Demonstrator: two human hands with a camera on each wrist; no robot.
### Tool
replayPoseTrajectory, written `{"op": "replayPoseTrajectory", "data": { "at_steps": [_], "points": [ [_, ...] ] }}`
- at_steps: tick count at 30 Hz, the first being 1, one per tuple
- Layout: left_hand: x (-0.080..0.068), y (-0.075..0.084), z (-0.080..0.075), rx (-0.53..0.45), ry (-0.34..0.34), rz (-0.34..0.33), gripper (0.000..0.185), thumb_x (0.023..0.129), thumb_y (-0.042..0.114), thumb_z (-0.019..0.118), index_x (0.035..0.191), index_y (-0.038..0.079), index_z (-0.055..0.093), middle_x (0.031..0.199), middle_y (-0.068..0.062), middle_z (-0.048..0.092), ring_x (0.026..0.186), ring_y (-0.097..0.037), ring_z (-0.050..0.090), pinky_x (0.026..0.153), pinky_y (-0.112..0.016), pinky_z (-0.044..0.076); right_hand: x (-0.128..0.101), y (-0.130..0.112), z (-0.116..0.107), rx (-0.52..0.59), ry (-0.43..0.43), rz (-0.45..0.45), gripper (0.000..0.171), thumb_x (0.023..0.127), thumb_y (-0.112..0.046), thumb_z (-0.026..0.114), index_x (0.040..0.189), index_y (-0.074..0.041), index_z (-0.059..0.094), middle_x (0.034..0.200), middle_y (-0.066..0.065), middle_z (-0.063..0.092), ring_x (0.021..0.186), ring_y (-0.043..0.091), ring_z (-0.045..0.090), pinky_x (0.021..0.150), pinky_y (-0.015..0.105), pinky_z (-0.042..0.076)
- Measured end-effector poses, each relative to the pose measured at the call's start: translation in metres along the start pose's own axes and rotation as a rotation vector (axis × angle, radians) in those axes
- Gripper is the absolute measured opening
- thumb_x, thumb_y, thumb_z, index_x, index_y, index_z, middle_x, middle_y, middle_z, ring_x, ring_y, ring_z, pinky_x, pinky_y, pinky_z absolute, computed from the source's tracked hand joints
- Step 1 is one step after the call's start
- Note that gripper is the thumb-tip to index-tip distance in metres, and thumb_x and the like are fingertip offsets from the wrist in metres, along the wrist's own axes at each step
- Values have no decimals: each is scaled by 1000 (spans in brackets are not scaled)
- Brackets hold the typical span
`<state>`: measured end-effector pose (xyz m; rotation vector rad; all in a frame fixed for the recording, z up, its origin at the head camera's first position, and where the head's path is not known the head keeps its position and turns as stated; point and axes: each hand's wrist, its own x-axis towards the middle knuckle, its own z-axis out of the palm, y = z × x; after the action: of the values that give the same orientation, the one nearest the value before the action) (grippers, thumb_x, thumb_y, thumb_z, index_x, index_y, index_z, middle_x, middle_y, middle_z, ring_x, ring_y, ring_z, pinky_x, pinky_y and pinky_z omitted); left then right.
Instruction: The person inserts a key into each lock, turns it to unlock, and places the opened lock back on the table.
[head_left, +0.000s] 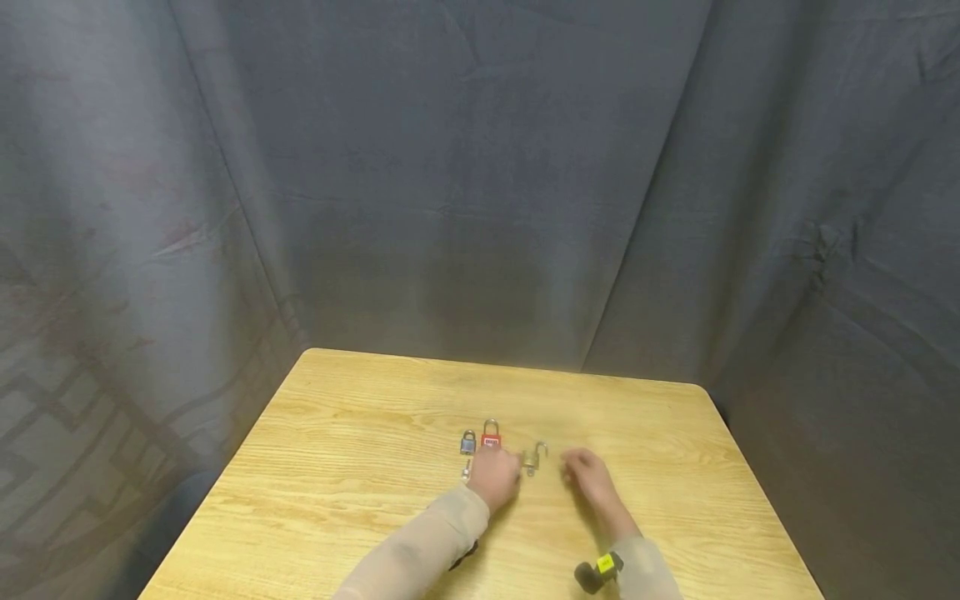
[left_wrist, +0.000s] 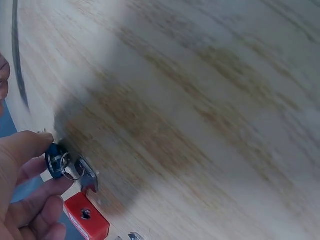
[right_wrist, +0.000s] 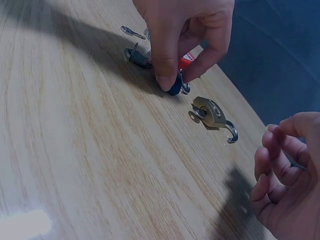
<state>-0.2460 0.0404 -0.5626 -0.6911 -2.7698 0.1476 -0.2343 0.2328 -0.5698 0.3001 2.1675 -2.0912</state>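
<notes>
Blue-capped key (right_wrist: 174, 86) on a small metal ring sits pinched in the left hand (right_wrist: 184, 35) grip, just above the wooden desk (head_left: 360, 467). Beside it lies an open brass padlock (right_wrist: 212, 113); the right hand (right_wrist: 288, 176) hovers near, fingers loosely curled, holding nothing. A red padlock (left_wrist: 86, 222) lies behind.
</notes>
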Motion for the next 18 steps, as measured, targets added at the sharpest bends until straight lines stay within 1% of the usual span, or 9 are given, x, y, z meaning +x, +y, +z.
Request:
{"op": "replayPoseTrajectory", "data": {
  "at_steps": [1,2,4,6,8,11,16,18],
  "points": [
    [0,0,1,7,5,5,5,80,28,72,83,24,70,63,6,65,57,-12,58,56,-26,48,0,0,0,9,-3,2,32,99,-13,48,121,10,49,95,10,56,81,19,54,72,27,53],
    [0,1,0,13,8,8,5,80,27,72,83,24,71,63,6,65,58,-12,58,58,-26,48,0,0,0,-3,-4,-5,33,99,-14,48,121,11,49,95,11,56,81,19,54,72,27,53],
    [0,2,-1,22,10,10,2,79,26,71,81,24,71,64,6,66,60,-12,58,62,-26,49,1,1,0,7,-4,-3,33,99,-14,48,121,11,49,94,11,56,80,19,54,72,27,53],
    [0,2,-3,36,-2,16,2,81,24,70,80,23,71,65,6,66,62,-11,58,65,-26,50,1,2,0,18,-7,-1,33,99,-14,49,121,11,49,94,11,55,80,18,54,71,26,53],
    [0,3,-4,56,-11,22,5,83,21,68,78,22,70,66,6,66,63,-11,58,65,-25,51,2,2,0,36,-10,2,33,98,-13,49,121,11,48,93,10,56,79,18,53,71,26,53],
    [-1,4,-2,93,-20,42,10,85,19,66,76,20,70,67,5,66,64,-10,57,62,-23,50,1,2,1,56,-10,7,33,98,-13,50,122,11,48,93,9,56,79,17,53,71,25,53],
    [-2,6,2,127,-14,62,11,81,17,70,71,20,71,68,7,67,64,-9,56,60,-21,46,2,2,0,60,-10,13,33,99,-13,48,122,10,48,93,7,55,80,17,52,71,25,53],
    [-3,7,2,134,-12,67,10,80,17,71,71,20,72,68,7,67,65,-9,55,61,-21,46,2,2,0,59,-11,17,33,99,-14,49,122,10,48,92,7,54,80,17,53,71,25,53]
  ]
}}
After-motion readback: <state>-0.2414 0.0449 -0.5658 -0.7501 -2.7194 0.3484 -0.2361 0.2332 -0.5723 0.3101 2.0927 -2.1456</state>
